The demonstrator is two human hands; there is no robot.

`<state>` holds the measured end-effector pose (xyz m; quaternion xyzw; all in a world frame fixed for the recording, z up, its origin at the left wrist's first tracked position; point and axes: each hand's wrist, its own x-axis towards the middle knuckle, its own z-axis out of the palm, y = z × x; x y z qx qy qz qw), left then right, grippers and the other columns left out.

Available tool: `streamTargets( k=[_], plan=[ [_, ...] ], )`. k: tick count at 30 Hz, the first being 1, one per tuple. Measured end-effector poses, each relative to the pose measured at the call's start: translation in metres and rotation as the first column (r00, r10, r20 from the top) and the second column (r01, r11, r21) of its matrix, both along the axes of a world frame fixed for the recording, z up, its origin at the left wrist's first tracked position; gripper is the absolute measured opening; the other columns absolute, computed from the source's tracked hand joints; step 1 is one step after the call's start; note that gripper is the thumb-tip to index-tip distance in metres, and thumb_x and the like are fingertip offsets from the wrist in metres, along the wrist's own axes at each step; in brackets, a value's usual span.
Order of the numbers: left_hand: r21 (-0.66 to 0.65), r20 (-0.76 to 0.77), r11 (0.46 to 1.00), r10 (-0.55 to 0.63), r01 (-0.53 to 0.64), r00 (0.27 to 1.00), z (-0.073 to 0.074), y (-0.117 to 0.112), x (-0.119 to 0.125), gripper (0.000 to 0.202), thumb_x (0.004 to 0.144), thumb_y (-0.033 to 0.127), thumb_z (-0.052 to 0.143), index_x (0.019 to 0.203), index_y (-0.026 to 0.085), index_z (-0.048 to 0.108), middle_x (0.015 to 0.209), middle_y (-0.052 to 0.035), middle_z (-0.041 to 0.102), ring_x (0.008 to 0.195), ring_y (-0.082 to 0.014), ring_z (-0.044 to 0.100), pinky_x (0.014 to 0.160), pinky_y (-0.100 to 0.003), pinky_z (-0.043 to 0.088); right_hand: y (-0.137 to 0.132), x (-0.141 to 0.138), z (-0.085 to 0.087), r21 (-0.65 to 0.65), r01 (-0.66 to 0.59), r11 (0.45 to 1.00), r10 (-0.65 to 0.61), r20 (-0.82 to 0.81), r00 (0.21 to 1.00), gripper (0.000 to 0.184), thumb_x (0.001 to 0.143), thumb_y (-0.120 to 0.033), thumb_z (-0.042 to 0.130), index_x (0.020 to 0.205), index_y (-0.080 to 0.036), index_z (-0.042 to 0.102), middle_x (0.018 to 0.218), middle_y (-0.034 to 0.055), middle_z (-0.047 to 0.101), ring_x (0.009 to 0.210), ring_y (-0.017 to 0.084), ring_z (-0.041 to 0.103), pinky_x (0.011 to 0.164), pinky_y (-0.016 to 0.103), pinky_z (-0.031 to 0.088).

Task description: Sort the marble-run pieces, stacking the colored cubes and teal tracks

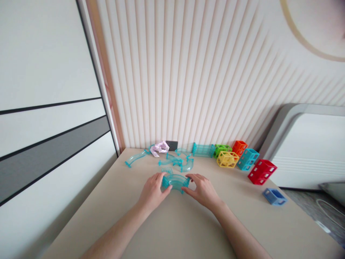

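Observation:
A curved, clear teal track piece (176, 181) lies on the beige table (172, 230) between my two hands. My left hand (153, 190) pinches its left end with thumb and fingers. The fingers of my right hand (202, 189) are closed on its right end. Just behind lie more teal track pieces (178, 161), curved and overlapping, and a longer curved one (134, 158) sits to the left.
Against the ribbed wall stand a straight teal tube (202, 149), a pink-white crumpled item (161, 147) and a dark wall socket (171, 145). Hollow blocks sit at right: green (222, 149), yellow (228, 159), orange (239, 147), cyan (248, 158), red (262, 171), blue (274, 196).

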<state>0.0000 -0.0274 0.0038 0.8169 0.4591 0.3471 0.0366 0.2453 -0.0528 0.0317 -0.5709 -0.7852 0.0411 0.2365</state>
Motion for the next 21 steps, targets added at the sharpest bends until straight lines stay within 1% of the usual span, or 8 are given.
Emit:
streamTargets(
  k=[8,11,15,18,21],
  plan=[
    [0.003,0.012,1.0,0.003,-0.003,1.0,0.0019,-0.0008,0.0005,0.038,0.085,0.032,0.065,0.12,0.021,0.053,0.108,-0.0087,0.07,0.098,-0.026,0.069,0.085,-0.04,0.057,-0.0028,-0.0038,0.0093,-0.027,0.003,1.0,-0.003,0.027,1.0,0.037,0.083,-0.047,0.069,0.11,-0.022,0.067,0.097,0.007,0.074,0.089,0.024,0.07,0.081,0.033,0.051],
    [0.0,0.005,1.0,0.004,-0.004,1.0,0.0029,-0.0011,0.0009,0.039,0.085,0.032,0.065,0.12,0.02,0.053,0.108,-0.009,0.07,0.098,-0.0262,0.069,0.085,-0.04,0.057,-0.0024,-0.0027,0.0083,-0.02,-0.001,1.0,0.001,0.032,1.0,0.038,0.083,-0.047,0.07,0.111,-0.021,0.067,0.097,0.0075,0.074,0.089,0.024,0.07,0.081,0.034,0.051],
    [-0.01,0.0,1.0,0.008,-0.008,1.0,0.0035,-0.0014,0.0005,0.039,0.085,0.033,0.064,0.12,0.02,0.053,0.108,-0.0093,0.07,0.098,-0.0264,0.068,0.086,-0.041,0.057,-0.0007,-0.0003,0.0043,0.003,-0.013,1.0,0.012,0.037,0.999,0.038,0.083,-0.051,0.068,0.108,-0.022,0.068,0.097,0.008,0.073,0.089,0.024,0.069,0.082,0.034,0.051],
    [-0.006,-0.003,1.0,0.004,-0.004,1.0,0.0023,-0.0011,0.0001,0.039,0.085,0.033,0.064,0.12,0.019,0.053,0.108,-0.0097,0.07,0.097,-0.0265,0.069,0.085,-0.041,0.057,0.0,0.0003,0.0033,0.003,-0.011,1.0,0.011,0.037,0.999,0.046,0.082,-0.053,0.069,0.116,-0.021,0.066,0.098,0.0084,0.074,0.09,0.024,0.069,0.083,0.035,0.051],
    [0.006,-0.007,1.0,0.007,-0.006,1.0,0.0003,-0.0005,-0.0002,0.04,0.085,0.033,0.064,0.121,0.02,0.053,0.11,-0.0102,0.07,0.098,-0.0267,0.069,0.085,-0.041,0.057,-0.0004,-0.0002,0.0045,-0.009,-0.005,1.0,0.005,0.03,1.0,0.059,0.08,-0.053,0.071,0.129,-0.022,0.06,0.099,0.0079,0.074,0.088,0.024,0.07,0.081,0.035,0.052]
  ],
)
